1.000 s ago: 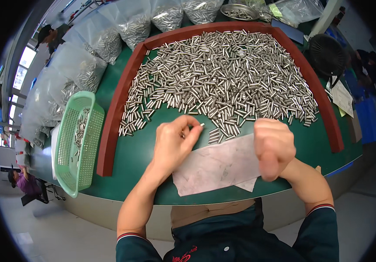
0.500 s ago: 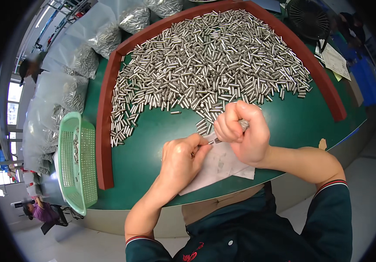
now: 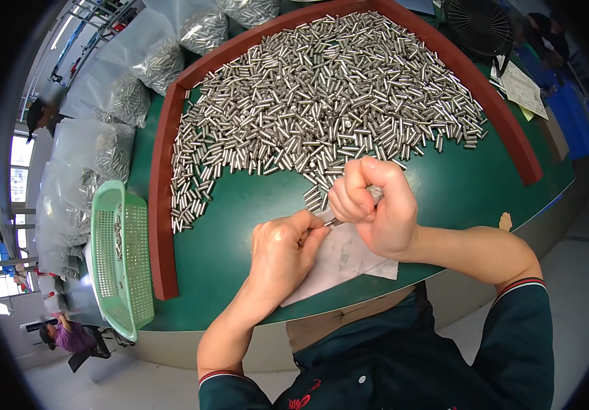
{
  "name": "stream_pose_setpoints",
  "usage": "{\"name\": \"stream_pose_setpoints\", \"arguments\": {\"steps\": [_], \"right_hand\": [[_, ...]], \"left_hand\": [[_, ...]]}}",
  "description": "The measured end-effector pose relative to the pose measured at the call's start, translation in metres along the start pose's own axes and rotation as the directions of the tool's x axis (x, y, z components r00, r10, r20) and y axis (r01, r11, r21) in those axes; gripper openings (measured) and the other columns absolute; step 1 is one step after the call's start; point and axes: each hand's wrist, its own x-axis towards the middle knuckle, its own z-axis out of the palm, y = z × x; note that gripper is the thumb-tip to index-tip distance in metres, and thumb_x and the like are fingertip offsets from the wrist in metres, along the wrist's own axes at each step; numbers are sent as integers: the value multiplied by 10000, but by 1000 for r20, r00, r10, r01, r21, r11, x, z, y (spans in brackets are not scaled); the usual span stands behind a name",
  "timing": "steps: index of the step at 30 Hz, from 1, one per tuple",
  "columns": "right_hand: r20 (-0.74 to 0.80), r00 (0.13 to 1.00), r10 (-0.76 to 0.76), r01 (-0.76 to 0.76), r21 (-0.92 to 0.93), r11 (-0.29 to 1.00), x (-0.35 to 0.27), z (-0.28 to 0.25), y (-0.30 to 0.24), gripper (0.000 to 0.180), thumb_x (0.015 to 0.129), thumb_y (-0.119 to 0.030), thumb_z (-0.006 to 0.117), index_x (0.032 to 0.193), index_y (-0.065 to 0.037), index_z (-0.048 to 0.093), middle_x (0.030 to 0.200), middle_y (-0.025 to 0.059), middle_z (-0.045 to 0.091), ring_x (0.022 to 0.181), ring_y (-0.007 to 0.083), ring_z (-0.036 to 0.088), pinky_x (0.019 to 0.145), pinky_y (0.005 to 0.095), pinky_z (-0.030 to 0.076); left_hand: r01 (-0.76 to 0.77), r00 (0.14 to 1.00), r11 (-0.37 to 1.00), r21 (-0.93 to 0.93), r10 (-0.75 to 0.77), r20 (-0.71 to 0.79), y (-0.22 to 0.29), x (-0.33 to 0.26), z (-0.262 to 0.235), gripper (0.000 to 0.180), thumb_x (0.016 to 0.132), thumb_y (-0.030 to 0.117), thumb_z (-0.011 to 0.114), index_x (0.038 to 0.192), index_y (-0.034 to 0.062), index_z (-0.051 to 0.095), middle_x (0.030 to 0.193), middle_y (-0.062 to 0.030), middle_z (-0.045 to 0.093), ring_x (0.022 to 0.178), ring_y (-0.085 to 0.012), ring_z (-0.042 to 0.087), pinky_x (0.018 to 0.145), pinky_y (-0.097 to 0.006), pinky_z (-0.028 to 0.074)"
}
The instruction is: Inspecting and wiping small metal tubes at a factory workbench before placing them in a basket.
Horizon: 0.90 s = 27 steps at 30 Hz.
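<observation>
My left hand (image 3: 279, 247) pinches a small shiny metal pin (image 3: 328, 224) between thumb and forefinger; only its end shows. Closed in a fist, my right hand (image 3: 374, 205) is just to the right. A short dark tip (image 3: 336, 221) pokes out of that fist and meets the pin; most of what I grip there is hidden, and its kind cannot be told. Both hands are above a white, smudged sheet (image 3: 339, 263) at the table's near edge. Beyond them spreads a big heap of loose metal pins (image 3: 322, 96), a narrow tongue of it reaching toward my hands.
A dark red frame (image 3: 165, 205) borders the heap on the green table (image 3: 240, 205). To its left stand a green plastic basket (image 3: 135, 266) with some pins and several clear bags of pins (image 3: 127, 99). A black fan (image 3: 479, 27) and papers (image 3: 523, 89) are at the far right.
The dark tip in my right fist has come up against the pin, closing the small gap between them. The right hand has shifted slightly left; the left hand has barely moved.
</observation>
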Motion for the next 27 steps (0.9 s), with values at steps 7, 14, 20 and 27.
{"name": "stream_pose_setpoints", "arguments": {"steps": [7, 14, 20, 27], "right_hand": [[-38, 999, -19, 17, -56, 998, 0, 3, 3, 386, 854, -276, 291, 504, -112, 290, 417, -25, 251, 408, 98, 183, 428, 254, 187], [-38, 999, 3, -3, -9, 1000, 3, 2, -1, 375, 849, -266, 288, 505, -116, 280, 419, -27, 246, 409, 98, 175, 425, 255, 181], [-17, 1000, 10, -10, -2, 1000, 4, 1, -3, 373, 848, -274, 282, 508, -120, 269, 419, -30, 240, 406, 97, 167, 420, 252, 174], [-27, 999, 23, -23, 17, 1000, 3, 1, -2, 376, 847, -274, 288, 504, -122, 274, 410, -28, 247, 397, 95, 173, 415, 250, 176]], "left_hand": [[-5, 1000, 1000, -19, 4, -14, -1, 1, 2, 81, 680, 56, 641, 662, 20, 571, 506, -114, 525, 441, -266, 515, 428, -334, 391], [7, 1000, 999, -34, -7, -7, -2, 0, 0, 92, 681, 52, 639, 647, 19, 560, 500, -117, 518, 434, -276, 504, 422, -339, 384], [-14, 1000, 1000, -19, 13, -12, -2, 0, 0, 93, 679, 51, 638, 648, 19, 556, 499, -122, 513, 440, -281, 501, 425, -342, 385], [-10, 1000, 1000, -14, 10, -6, -2, -1, 1, 92, 678, 47, 637, 648, 20, 555, 501, -123, 510, 442, -280, 499, 425, -346, 381]]}}
